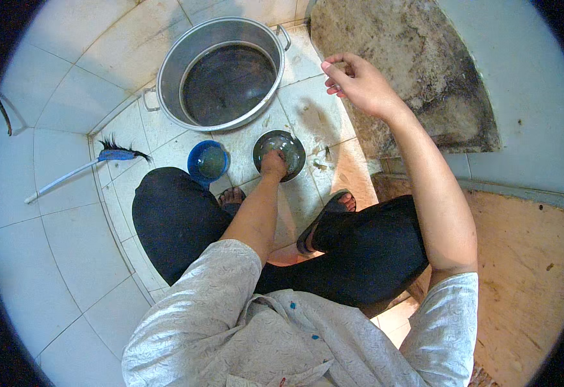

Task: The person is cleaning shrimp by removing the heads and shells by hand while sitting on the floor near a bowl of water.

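My left hand [273, 163] reaches into a small round metal bowl [293, 150] on the tiled floor; the bowl seems to hold water, and my fingertips are hidden in it. Raised to the right of the bowl is my right hand [354, 82], its fingers loosely curled with nothing visible between them. A blue plastic dipper [191, 162] with cloudy liquid inside rests just left of the bowl, close to my knee. Behind both stands a large two-handled aluminium pot [168, 80] with dark liquid or a dark bottom inside.
A brush with a white handle and black bristles [112, 154] leans at the left wall. Small scraps [319, 165] lie on the wet tiles [301, 116] right of the bowl. A stained slab [422, 72] stands at the upper right. My sandalled feet flank the bowl's near side.
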Demonstrator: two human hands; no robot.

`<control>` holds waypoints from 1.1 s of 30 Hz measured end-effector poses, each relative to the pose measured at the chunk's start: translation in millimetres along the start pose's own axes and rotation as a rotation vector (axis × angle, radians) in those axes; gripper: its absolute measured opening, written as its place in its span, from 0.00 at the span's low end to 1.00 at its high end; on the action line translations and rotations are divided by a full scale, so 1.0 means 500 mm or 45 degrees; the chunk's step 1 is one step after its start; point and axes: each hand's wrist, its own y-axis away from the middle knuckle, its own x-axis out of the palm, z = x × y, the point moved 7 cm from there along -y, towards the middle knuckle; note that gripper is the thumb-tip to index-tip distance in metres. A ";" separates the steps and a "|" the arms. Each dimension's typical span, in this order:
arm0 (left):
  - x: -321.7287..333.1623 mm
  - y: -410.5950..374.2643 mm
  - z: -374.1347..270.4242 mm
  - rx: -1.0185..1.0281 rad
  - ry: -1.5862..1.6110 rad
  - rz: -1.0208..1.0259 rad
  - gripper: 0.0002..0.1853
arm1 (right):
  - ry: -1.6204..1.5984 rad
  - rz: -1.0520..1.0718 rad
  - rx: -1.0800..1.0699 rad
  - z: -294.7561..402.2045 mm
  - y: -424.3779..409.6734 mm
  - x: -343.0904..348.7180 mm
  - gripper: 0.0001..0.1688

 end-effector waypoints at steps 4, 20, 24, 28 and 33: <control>0.010 -0.012 0.022 -0.062 0.004 0.038 0.18 | -0.005 0.012 -0.030 0.018 0.000 0.008 0.34; -0.004 0.009 -0.006 0.027 -0.092 0.109 0.25 | -0.017 0.018 -0.039 -0.002 -0.007 0.006 0.33; -0.004 0.008 0.000 0.048 -0.047 0.034 0.23 | 0.006 0.015 -0.043 0.004 -0.007 0.008 0.34; 0.003 0.007 0.006 0.048 0.012 0.048 0.20 | -0.017 0.013 -0.028 0.004 -0.002 0.007 0.34; 0.010 0.002 0.010 0.008 -0.022 0.011 0.17 | -0.051 0.027 -0.021 0.006 -0.004 0.009 0.33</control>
